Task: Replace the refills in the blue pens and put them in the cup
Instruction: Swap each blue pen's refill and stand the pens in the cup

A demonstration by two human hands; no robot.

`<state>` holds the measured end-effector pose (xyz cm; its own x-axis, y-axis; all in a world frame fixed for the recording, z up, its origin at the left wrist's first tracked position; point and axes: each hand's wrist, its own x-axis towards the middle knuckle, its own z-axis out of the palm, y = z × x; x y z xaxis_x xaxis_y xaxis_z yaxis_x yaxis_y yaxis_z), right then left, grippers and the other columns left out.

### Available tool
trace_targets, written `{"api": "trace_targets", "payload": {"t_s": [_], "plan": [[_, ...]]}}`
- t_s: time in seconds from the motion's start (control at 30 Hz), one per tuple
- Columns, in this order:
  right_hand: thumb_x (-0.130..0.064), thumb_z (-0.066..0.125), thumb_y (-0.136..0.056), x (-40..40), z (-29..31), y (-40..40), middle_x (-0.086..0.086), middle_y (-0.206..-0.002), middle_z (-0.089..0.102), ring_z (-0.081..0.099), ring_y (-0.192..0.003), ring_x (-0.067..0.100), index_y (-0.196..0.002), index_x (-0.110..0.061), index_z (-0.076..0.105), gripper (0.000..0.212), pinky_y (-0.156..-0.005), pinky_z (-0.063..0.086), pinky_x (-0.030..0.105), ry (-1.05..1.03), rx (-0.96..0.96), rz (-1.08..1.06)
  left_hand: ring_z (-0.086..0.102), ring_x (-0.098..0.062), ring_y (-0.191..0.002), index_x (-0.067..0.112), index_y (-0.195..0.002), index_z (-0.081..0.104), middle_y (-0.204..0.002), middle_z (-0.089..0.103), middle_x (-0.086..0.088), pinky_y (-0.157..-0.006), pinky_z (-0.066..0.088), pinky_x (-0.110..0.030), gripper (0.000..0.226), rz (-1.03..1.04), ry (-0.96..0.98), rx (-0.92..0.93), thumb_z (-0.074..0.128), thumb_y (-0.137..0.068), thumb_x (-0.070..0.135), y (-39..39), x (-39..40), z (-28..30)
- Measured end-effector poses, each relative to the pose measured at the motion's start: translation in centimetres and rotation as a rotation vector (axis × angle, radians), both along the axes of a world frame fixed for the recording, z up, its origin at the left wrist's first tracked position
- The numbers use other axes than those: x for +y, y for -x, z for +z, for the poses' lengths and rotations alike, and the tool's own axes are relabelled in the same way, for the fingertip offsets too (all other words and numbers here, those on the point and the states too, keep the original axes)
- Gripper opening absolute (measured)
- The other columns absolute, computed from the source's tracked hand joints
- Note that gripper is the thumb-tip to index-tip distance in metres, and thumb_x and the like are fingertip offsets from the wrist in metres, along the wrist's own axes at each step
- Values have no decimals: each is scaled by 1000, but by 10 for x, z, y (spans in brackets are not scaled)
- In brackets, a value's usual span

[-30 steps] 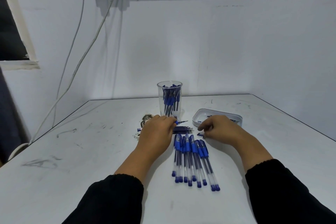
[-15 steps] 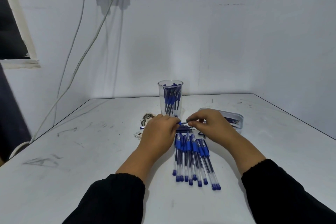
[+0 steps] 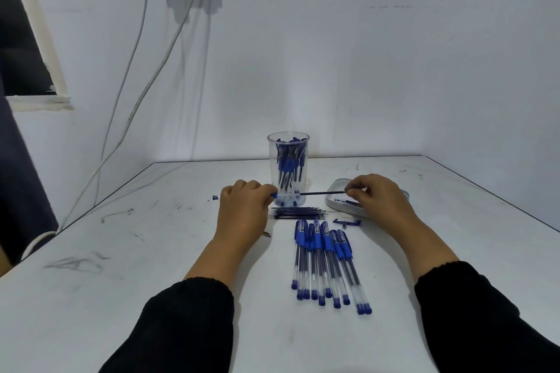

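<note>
Hands both up near table centre, in front of cup. L hand curled round a pen barrel, blue tip end poking out past knuckles on the left side, other end at fingertips by the cup base. R hand pinches the far end of a thin dark refill w/ thumb + forefinger; refill runs horizontal btwn the two hands, left end at the barrel mouth, passing in front of the cup. Can't tell if refill end is inside the barrel or just at it.

Cup: clear plastic, upright, holds a bunch of blue pens standing tilted. Behind the refill, btwn the hands.

Loose refills: small dark bundle lying flat, side by side, just in front of cup, right of L hand.

Row of blue pens capped, lying on table nearer the person, roughly parallel, fanning slightly to the right, touching each other.

White tray under/behind R hand, a few dark thin pieces inside, partly hidden by the hand. Small blue part lying on table just in front of tray; looks like a cap/clip, not sure.

Table white, scuffed. Black sleeves on both arms. Wall socket w/ plugs + cables at upper left.
</note>
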<state>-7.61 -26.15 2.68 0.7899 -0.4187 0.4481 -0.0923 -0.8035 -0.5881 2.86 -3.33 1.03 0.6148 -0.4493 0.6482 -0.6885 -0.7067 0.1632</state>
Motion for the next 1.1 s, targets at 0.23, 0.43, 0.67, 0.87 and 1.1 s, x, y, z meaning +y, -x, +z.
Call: {"api": "trace_targets", "payload": {"t_s": [0.23, 0.43, 0.67, 0.87, 1.1], "plan": [[-26, 64, -89, 7, -11, -20, -2, -105, 63, 49, -108, 22, -91, -25, 75, 12, -89, 38, 37, 201, 46, -84, 52, -24, -97, 26, -111, 66, -97, 66, 1, -82, 24, -34, 23, 94, 117, 15, 49, -96, 18, -11, 9, 4], [-37, 58, -93, 21, -14, -36, -9, -120, 57, 39, -119, 18, -97, -33, 74, 17, -95, 28, 34, 320, 160, -86, 51, -24, -98, 26, -112, 65, -99, 65, 1, -81, 21, -32, 24, 87, 97, 15, 47, -97, 20, -8, 7, 5], [-38, 58, -92, 21, -18, -40, -9, -121, 56, 37, -120, 19, -102, -34, 74, 19, -98, 28, 37, 329, 213, -86, 50, -23, -98, 26, -114, 64, -100, 65, 2, -84, 24, -33, 24, 84, 81, 30, 46, -98, 20, -7, 6, 6], [-38, 59, -91, 21, -18, -39, -10, -120, 54, 35, -121, 18, -104, -36, 74, 19, -97, 26, 36, 326, 234, -67, 50, -22, -101, 27, -115, 63, -102, 65, 3, -86, 25, -33, 25, 84, 71, 45, 45, -99, 21, -6, 6, 6], [-39, 58, -92, 21, -18, -40, -11, -121, 54, 35, -121, 18, -104, -37, 73, 19, -97, 26, 36, 335, 226, -54, 50, -22, -100, 27, -114, 63, -102, 65, 3, -85, 25, -34, 25, 79, 65, 44, 45, -99, 21, -5, 6, 6]]}}
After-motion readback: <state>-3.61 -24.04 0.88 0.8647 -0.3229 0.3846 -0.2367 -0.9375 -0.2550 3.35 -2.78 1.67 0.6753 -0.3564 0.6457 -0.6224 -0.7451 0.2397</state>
